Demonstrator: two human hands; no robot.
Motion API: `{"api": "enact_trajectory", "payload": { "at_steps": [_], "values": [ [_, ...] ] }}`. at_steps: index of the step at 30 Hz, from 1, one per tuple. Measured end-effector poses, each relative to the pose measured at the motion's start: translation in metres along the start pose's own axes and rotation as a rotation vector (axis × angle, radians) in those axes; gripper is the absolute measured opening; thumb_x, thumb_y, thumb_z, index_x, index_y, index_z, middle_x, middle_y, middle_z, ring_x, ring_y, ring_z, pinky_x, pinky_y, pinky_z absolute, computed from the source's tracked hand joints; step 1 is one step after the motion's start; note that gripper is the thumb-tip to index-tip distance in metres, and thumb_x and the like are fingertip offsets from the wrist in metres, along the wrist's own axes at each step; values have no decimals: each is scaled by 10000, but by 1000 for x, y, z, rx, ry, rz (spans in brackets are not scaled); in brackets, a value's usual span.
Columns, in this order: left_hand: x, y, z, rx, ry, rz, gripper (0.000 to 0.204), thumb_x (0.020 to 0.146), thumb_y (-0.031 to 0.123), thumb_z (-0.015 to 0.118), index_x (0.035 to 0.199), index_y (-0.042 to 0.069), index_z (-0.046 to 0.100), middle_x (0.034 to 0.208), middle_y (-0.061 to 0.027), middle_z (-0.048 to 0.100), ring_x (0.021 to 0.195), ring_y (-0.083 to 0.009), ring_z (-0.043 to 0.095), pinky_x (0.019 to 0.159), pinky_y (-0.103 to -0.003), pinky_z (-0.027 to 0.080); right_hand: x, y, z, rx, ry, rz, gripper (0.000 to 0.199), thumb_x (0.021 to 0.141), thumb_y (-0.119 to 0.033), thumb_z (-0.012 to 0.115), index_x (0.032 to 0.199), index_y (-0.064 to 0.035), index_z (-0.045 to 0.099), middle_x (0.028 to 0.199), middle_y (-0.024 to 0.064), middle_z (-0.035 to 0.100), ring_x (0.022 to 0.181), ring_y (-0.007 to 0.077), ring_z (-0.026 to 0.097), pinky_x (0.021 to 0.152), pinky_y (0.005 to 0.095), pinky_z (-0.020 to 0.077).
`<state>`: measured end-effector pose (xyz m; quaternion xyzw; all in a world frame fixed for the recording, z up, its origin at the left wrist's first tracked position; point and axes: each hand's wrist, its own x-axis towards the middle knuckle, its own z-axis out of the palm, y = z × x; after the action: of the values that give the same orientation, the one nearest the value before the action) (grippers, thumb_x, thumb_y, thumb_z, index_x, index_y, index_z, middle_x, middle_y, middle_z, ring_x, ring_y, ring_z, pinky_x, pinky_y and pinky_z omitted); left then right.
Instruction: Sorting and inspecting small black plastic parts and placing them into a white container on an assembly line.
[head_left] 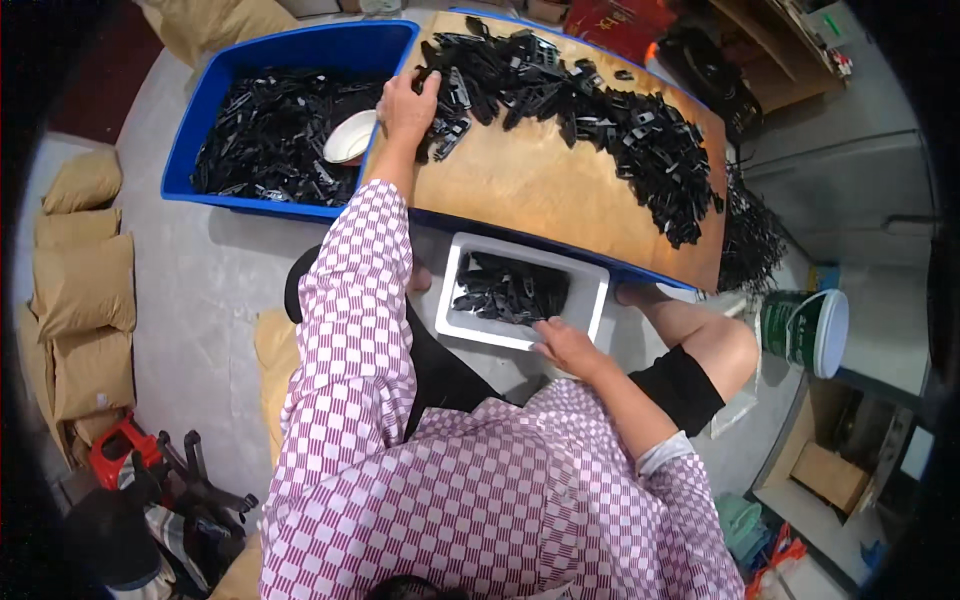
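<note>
**Black clips, sorted from board to tray**

- Clips (590,110): heaped along the far and right of a tilted wooden board (540,190), its long axis running far-left to near-right; single pieces point every way.
- Left hand (408,100): laid fingers-apart on the heap's left end, gripping nothing visible.
- Right hand (565,345): fingers loosely together on the near rim of the white tray (598,300), likely steadying it.
- Blue bin (205,110), far left: more clips and a white bowl (350,138) are held.

Parts heap (600,110) on board (540,190); bin (215,90) left of board; tray (595,300) below board's near edge.
</note>
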<state>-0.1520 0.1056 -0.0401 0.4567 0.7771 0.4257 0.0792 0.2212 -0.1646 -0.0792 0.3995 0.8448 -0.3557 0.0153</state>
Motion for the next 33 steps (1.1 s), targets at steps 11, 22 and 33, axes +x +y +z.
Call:
{"api": "enact_trajectory", "payload": {
  "at_steps": [11, 22, 33],
  "values": [
    [-78, 26, 37, -4, 193, 22, 408, 915, 369, 542, 1136, 34, 617, 1195, -185, 583, 1138, -356, 538, 991, -497, 386, 22, 9, -78, -95, 304, -88, 263, 860, -169, 645, 1079, -53, 556, 973, 183, 593, 920, 385, 614, 760, 475, 519],
    [-119, 49, 18, -196, 259, -157, 347, 916, 275, 561, 1135, 7, 582, 1160, -212, 585, 1073, -389, 567, 935, -445, 445, 33, 92, -189, -529, 522, 269, 386, 894, -158, 611, 1240, -97, 452, 1021, 220, 550, 778, 457, 628, 685, 539, 531],
    [-172, 58, -19, 69, -435, 61, 206, 828, 152, 615, 1022, 93, 652, 1036, -156, 650, 961, -339, 638, 828, -432, 502, 45, 77, -173, -500, 632, 172, 273, 889, -130, 601, 1142, -107, 502, 983, 202, 533, 917, 423, 607, 752, 517, 516]
  ]
}}
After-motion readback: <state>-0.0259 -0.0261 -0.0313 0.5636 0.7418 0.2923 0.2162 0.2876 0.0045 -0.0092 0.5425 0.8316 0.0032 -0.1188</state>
